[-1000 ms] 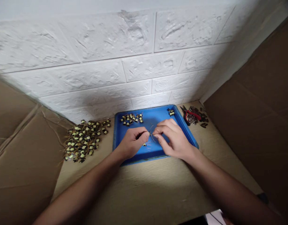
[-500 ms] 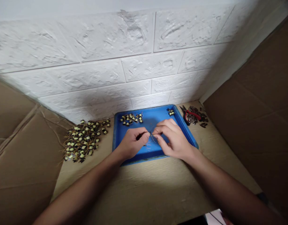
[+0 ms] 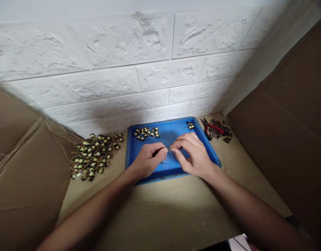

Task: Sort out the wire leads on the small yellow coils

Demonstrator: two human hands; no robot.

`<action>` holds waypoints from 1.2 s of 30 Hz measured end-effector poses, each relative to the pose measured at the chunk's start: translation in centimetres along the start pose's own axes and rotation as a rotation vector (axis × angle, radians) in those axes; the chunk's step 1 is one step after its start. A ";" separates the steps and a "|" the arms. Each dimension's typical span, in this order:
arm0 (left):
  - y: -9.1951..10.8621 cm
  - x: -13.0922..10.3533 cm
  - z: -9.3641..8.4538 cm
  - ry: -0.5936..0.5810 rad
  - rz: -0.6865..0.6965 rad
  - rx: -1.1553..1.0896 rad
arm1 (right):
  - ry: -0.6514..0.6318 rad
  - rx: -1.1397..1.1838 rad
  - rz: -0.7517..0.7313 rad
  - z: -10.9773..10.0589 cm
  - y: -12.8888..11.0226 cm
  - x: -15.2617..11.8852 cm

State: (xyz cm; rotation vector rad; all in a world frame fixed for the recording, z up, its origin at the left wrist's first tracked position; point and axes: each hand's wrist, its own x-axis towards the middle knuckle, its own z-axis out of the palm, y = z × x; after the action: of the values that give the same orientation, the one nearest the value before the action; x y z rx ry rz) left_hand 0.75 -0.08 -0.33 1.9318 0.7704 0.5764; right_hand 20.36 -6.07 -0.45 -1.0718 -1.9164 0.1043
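Note:
Over the blue tray, my left hand is closed in a pinch on a small wire-leaded coil, most of it hidden by the fingertips. Thin wires fan out from it to the right. My right hand pinches at these wires with thumb and forefinger, close to the left fingertips. Below the hands, another small part with fine wires lies in the tray, partly covered. A group of black-and-yellow coils sits in the tray's back left corner, and a few coils lie at its back right.
Left of the tray is a large heap of black-and-yellow coils with copper-coloured wires. Red-handled pliers rest on small dark and shiny pieces at the right. Cardboard panels flank the table, and a white brick-pattern wall stands behind.
Both hands stay almost in place over the tray. The right fingertips have shifted slightly at the wires, which now spread a little differently.

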 end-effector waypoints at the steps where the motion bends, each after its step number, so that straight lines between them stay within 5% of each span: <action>1: 0.1 0.0 0.0 0.002 0.001 -0.017 | 0.001 -0.003 -0.005 0.0 0.0 0.0; 20: 0.3 -0.1 -0.1 0.006 0.004 -0.119 | -0.077 0.028 0.071 0.5 -0.8 0.2; 30: -0.3 -0.2 -0.2 0.018 0.011 -0.230 | -0.023 0.131 -0.071 0.4 -0.1 -0.2; 36: -0.3 -0.2 -0.2 0.027 0.021 -0.253 | 0.035 0.338 0.218 0.0 -0.1 0.2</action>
State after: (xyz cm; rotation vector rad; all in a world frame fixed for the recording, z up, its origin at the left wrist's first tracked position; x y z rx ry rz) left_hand 0.38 0.02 -0.52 1.7045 0.6607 0.6803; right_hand 20.22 -5.96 -0.26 -1.0374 -1.6702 0.5096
